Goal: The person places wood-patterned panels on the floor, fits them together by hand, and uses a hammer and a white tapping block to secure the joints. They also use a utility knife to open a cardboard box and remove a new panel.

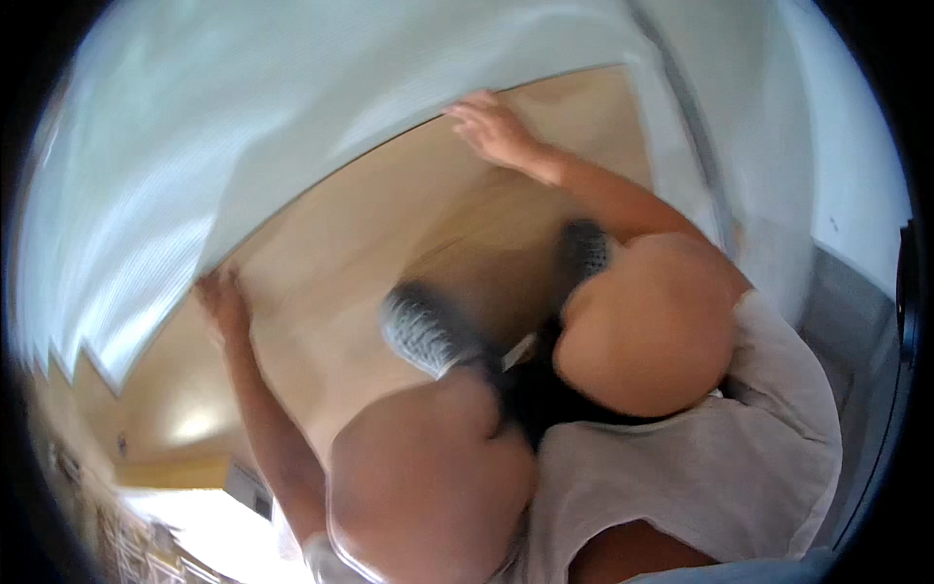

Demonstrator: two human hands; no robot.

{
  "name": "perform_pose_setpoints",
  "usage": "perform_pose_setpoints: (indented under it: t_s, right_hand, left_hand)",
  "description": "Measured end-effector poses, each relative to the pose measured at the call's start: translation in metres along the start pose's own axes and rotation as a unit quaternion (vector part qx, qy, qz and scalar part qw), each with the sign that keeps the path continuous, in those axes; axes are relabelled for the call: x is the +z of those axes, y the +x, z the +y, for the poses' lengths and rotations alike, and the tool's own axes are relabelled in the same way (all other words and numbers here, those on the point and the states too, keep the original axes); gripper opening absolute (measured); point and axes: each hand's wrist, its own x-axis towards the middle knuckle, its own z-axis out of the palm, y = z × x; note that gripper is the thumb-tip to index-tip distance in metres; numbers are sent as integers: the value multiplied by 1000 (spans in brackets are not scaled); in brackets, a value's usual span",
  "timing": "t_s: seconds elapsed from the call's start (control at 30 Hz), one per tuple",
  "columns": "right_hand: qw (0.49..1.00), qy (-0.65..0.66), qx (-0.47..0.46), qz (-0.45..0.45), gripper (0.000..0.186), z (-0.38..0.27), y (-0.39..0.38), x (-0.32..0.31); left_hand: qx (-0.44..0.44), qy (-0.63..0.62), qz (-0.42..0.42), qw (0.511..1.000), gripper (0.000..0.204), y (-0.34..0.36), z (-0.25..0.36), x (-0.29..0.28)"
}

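Note:
A large, translucent whitish sheet (321, 107) with fine lines lies over the far part of a smooth tan surface (321, 234). My left hand (224, 304), arm stretched out, has its fingers closed at the near edge of the sheet, toward its left end; motion blurs them. Farther off and to the right, my right hand (496, 133) grips the same edge, its fingers bent over it. A thin dark line runs along that edge between the hands. The undersides of the fingers and both thumbs are mostly hidden.
My bent knees and two dark grey knit shoes (418, 326) are between my arms on the tan surface. Pale wall and a dark strip (696, 127) rise at the right. At the lower left are a yellowish ledge (170, 474) and blurred racks.

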Motion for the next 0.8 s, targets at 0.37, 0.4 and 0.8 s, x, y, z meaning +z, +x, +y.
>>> perform_pose_setpoints:
  t_s: [0.37, 0.4, 0.8]
  right_hand:
    - [995, 95, -31, -2, 32, -40, 0, 36]
    - [994, 102, -22, -44, 32, -35, 1, 34]
    - [991, -16, 118, 66, 65, 45, -94, 18]
  left_hand:
    - [-69, -12, -52, 996, 70, -32, -61, -15]
    - [-57, 12, -39, 998, 70, -31, -66, -6]
    - [-21, 124, -131, 983, 41, -15, -98, 15]
